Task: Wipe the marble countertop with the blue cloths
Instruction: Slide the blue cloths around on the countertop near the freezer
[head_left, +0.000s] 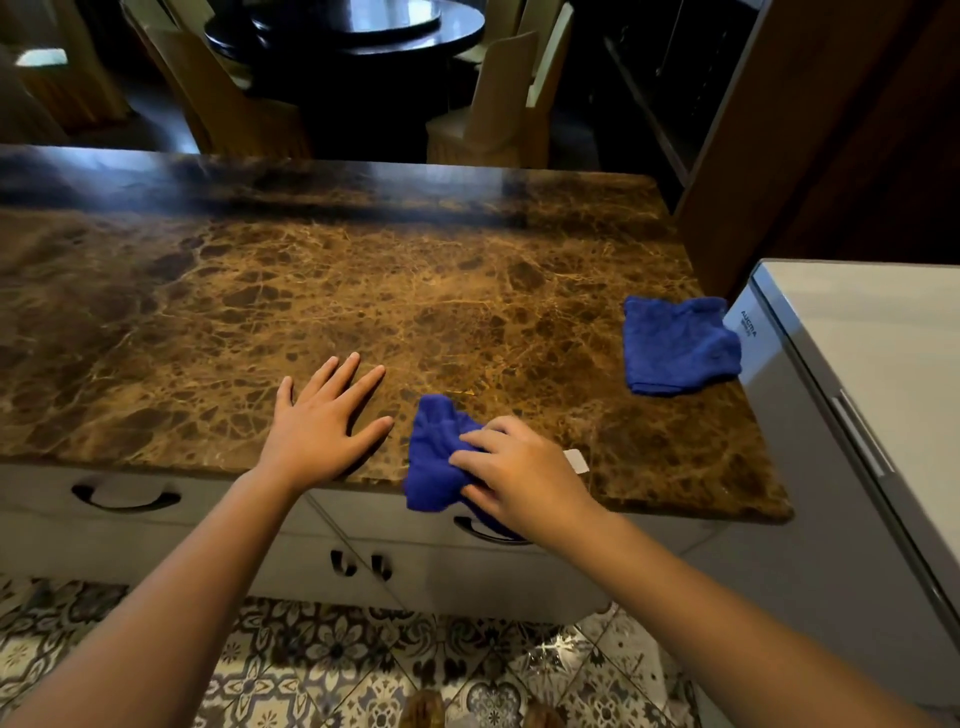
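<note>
Blue bunched terry cloth (439, 452) sits at the brown veined marble bench's (260, 291) near edge under the closed right hand (519, 475), the left hand (324, 423) lies flat and empty beside it, and the second folded blue cloth (678, 345) lies well off to the right, nearer the right hand

Open countertop (363, 270); freezer (857, 364) rightward

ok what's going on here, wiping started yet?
A person stands at the marble countertop. The right hand presses a bunched blue cloth at the near edge, part of it hanging over. The left hand lies flat and open on the stone, holding nothing. A second blue cloth lies untouched by the right edge.
</note>
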